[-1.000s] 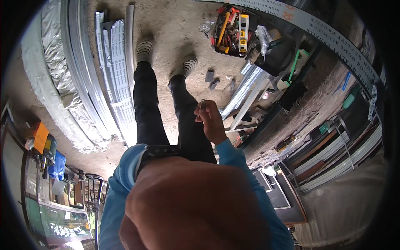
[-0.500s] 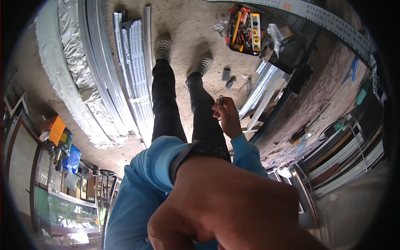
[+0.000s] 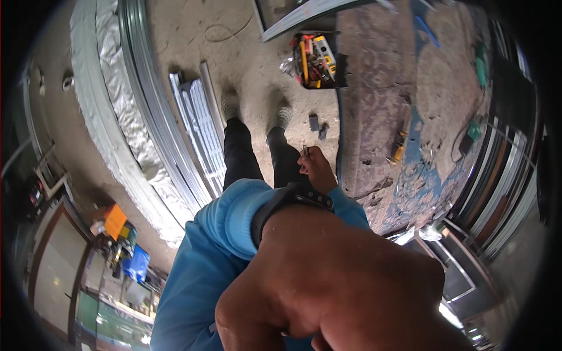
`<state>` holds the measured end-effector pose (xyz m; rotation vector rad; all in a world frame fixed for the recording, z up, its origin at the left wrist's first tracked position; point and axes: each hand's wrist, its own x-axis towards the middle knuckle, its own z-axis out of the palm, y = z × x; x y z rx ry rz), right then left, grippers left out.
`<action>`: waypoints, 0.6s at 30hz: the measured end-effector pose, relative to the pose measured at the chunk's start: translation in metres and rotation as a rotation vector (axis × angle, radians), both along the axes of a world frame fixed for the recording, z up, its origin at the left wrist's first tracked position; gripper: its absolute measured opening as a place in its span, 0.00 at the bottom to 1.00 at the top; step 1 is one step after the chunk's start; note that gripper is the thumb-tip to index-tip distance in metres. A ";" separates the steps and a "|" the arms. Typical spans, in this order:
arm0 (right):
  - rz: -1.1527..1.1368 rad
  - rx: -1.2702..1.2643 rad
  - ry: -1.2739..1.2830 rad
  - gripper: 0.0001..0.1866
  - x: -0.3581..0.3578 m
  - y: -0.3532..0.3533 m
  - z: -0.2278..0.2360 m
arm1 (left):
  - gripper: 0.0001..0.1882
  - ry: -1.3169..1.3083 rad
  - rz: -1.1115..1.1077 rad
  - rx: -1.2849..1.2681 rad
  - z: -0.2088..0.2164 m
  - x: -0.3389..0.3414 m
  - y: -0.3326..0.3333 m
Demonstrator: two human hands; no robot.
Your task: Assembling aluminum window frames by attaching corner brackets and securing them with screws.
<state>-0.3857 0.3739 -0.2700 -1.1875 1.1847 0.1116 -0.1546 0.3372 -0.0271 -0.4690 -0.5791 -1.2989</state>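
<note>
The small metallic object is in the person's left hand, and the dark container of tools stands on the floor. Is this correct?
The hand is wrong: in the head view, the person's right hand holds the small metallic object. The dark container of tools does stand on the floor.

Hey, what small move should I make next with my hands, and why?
I'd probably lower your bare left hand: it looms large across the lower middle of the view, while your right hand, beyond it, pinches a small silver-grey metallic piece.

The light is dim, the rim distorted.
</note>
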 end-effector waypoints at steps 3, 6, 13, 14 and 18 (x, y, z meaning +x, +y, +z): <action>-0.046 -0.053 -0.048 0.10 -0.020 -0.001 0.024 | 0.21 -0.062 -0.103 -0.056 0.037 -0.023 -0.012; -0.109 -0.127 -0.020 0.10 -0.045 -0.003 0.045 | 0.22 -0.123 -0.207 -0.091 0.068 -0.052 -0.021; -0.427 -0.446 -0.130 0.11 -0.142 0.003 0.083 | 0.24 -0.320 -0.588 -0.038 0.082 -0.125 -0.044; -0.463 -0.485 -0.053 0.10 -0.171 0.003 0.087 | 0.24 -0.430 -0.613 0.078 0.075 -0.136 -0.047; -0.892 -0.698 0.255 0.10 -0.296 0.002 0.072 | 0.21 -1.079 -0.681 0.371 0.025 -0.176 -0.045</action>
